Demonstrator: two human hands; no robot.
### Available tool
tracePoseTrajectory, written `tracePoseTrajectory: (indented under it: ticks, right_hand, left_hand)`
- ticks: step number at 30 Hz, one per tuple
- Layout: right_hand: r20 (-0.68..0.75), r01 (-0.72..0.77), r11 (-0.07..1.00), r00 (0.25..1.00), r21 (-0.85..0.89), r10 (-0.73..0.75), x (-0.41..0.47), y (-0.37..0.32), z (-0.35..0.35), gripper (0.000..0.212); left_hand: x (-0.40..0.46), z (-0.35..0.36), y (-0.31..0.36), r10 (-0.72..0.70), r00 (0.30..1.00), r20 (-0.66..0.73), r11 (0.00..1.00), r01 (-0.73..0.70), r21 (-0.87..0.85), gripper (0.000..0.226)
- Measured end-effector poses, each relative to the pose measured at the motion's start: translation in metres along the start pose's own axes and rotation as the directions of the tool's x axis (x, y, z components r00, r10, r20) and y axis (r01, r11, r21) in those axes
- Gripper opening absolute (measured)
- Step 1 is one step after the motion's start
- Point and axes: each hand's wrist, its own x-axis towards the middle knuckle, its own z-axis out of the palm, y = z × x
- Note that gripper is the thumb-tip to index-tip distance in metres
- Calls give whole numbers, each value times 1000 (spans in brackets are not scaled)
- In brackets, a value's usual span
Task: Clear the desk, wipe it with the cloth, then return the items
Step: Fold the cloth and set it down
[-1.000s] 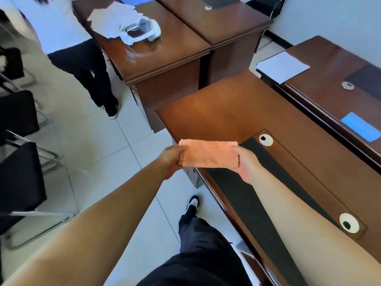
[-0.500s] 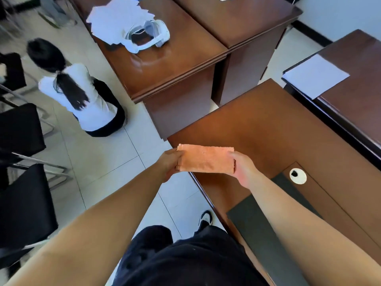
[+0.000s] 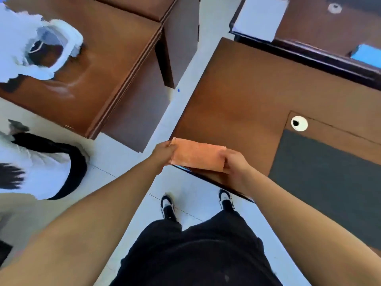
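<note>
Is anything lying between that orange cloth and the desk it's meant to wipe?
Nothing visible. Both hands hold the cloth over the desk corner; the wood beyond it looks bare up to the dark mat.

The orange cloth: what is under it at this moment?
Under the orange cloth, held by the left hand and right hand, lies the near corner of the brown desk. The desk edge directly beneath is covered, so contact cannot be judged.

Head view looks steeply down; close over desk (image 3: pixel 237 96) corner.
</note>
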Motion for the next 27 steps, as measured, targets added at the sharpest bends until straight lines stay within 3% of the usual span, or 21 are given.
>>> tracePoseTrajectory:
  ticks: [4, 7, 11, 14, 18, 20, 22, 24, 25, 27]
  right_hand:
    - [-98, 0, 995, 995, 102, 10, 5, 26, 25, 16]
    - [-172, 42, 992, 985, 119, -21, 16, 37, 41, 20]
    - [-308, 123, 990, 941, -67, -138, 24, 49, 52, 25]
    - [-390, 112, 934, 887, -339, -247, 23, 54, 55, 23]
    - [-504, 37, 819, 772, -573, -388, 16, 57, 61, 32]
    - [-520, 53, 723, 658, -689, -544, 16, 60, 68, 41]
    - [-403, 114, 561, 581, -820, -707, 21, 60, 76, 49]
    - [-237, 154, 408, 612, -900, -754, 32, 62, 85, 54]
    - [-170, 158, 352, 653, -923, -738, 39, 65, 90, 56]
    - [-85, 133, 258, 722, -957, -687, 52, 72, 94, 61]
  left_hand:
    - [28, -17, 5, 53, 992, 117, 985, -71, 160, 51]
    - [48, -24, 9, 95, 984, 149, 972, -124, 200, 30]
    - [68, -31, 8, 179, 967, 182, 898, -236, 372, 25]
    - [74, -33, 4, 301, 922, 243, 696, -386, 605, 14]
    - [67, -32, -4, 492, 842, 223, 518, -489, 702, 10]
    - [63, -26, -11, 690, 700, 183, 381, -566, 731, 26]
    - [58, -14, -17, 824, 510, 247, 217, -686, 695, 38]
    - [57, 3, -28, 821, 394, 414, 37, -760, 649, 45]
    - [58, 11, -35, 776, 401, 487, -27, -750, 661, 49]
    - [65, 24, -48, 667, 505, 547, -112, -659, 744, 58]
